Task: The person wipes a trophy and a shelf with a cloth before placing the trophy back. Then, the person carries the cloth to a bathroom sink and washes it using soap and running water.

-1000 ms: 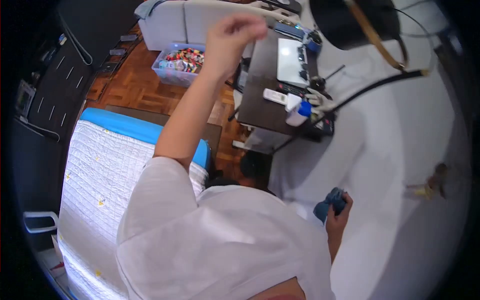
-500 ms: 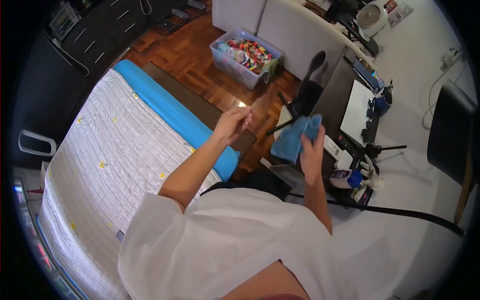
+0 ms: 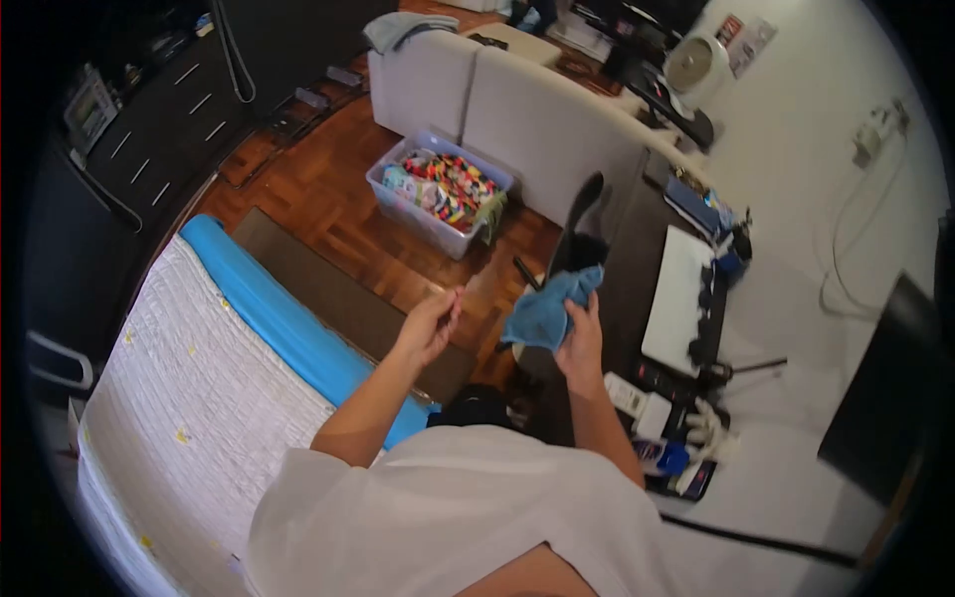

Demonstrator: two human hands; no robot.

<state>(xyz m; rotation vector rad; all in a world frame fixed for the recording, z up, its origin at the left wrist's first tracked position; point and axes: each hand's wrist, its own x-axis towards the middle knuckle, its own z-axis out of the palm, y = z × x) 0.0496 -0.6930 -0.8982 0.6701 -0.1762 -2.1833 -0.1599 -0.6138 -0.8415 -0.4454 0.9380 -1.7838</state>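
Note:
A blue cloth (image 3: 537, 316) hangs bunched from my right hand (image 3: 580, 343), whose thumb and fingers are closed on it beside the dark desk. My left hand (image 3: 428, 328) is raised over the floor, left of the cloth and apart from it. Its fingertips are pinched together. A faint, see-through patch shows just beyond those fingertips, too indistinct to name.
To my left lies a bed with a white quilted cover (image 3: 199, 398) and blue edge (image 3: 288, 318). Ahead, a plastic bin (image 3: 423, 214) of colourful toy bricks stands by the pale sofa (image 3: 547, 124). A whiteboard-like panel (image 3: 676, 298), white gloves (image 3: 708, 430) and a bottle (image 3: 662, 456) rest on the desk.
The view has tilted up, showing more of the sofa and room beyond. Both hands sit lower and further left in the picture. The blue cloth stays in my right hand; my left stays pinched.

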